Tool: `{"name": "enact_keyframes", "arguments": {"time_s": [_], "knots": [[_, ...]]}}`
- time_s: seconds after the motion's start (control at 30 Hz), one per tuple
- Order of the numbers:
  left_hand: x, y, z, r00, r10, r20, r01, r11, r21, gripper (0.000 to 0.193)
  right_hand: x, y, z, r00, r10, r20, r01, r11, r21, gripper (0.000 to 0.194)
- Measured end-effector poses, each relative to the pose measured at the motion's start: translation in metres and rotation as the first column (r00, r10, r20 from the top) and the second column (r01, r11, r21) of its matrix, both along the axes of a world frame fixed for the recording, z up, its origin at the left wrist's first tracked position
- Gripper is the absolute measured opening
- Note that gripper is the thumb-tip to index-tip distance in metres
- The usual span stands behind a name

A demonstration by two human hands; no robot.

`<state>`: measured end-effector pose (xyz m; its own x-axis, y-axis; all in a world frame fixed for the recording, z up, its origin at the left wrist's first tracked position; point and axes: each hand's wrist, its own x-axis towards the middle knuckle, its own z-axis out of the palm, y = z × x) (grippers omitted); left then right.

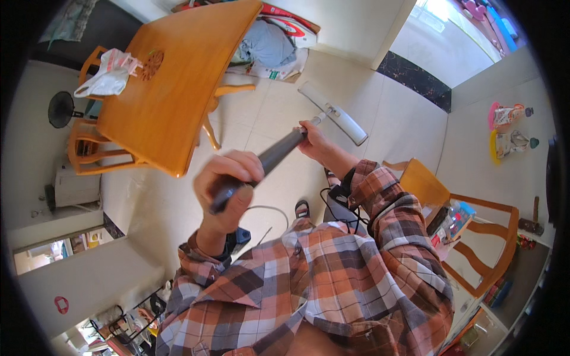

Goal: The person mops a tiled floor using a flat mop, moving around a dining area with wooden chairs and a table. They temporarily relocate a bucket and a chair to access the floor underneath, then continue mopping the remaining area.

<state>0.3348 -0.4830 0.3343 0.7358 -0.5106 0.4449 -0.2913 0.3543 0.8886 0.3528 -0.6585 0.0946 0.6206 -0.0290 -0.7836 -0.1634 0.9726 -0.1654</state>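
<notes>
My left hand (231, 182) is wrapped around the top end of the dark grey handle (280, 153) of a flat mop, close to the camera and slightly blurred. Farther down that handle, my right hand (314, 140) grips it near the thin metal neck. The mop's long, narrow silver-grey head (349, 124) lies on the pale tiled floor (271, 111), beyond my right hand. Its underside is hidden. The handle slants from the head back towards my chest.
A wooden table (178, 80) stands at the left, bearing a white plastic bag (111, 73) and a carved round trivet (152, 65). Beyond it, bags and a grey-blue bundle (269, 42) lie by the wall. A wooden chair (425, 184) holding items stands at my right. My sandalled foot (302, 209) shows below.
</notes>
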Motion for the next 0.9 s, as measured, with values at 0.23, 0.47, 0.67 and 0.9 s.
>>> {"name": "enact_keyframes", "arguments": {"time_s": [0.23, 0.47, 0.67, 0.9], "knots": [[0.026, -0.105, -0.069, 0.999, -0.026, 0.03, 0.022, 0.993, 0.114, 0.012, 0.053, -0.12, -0.063, 0.987, -0.129, 0.1, 0.129, 0.992, 0.004, 0.015], [0.059, -0.2, -0.121, 0.998, 0.035, 0.045, -0.04, 0.991, 0.128, 0.013, 0.105, -0.211, -0.103, 0.998, -0.037, 0.055, 0.045, 0.989, -0.139, 0.017], [0.088, -0.239, -0.155, 0.994, 0.098, 0.046, -0.103, 0.986, 0.134, 0.011, 0.145, -0.243, -0.133, 0.999, -0.013, 0.051, 0.018, 0.995, -0.095, 0.016], [0.107, -0.241, -0.207, 0.968, 0.222, 0.117, -0.237, 0.961, 0.139, 0.017, 0.18, -0.244, -0.185, 0.993, 0.097, -0.073, -0.107, 0.982, -0.154, 0.016]]}}
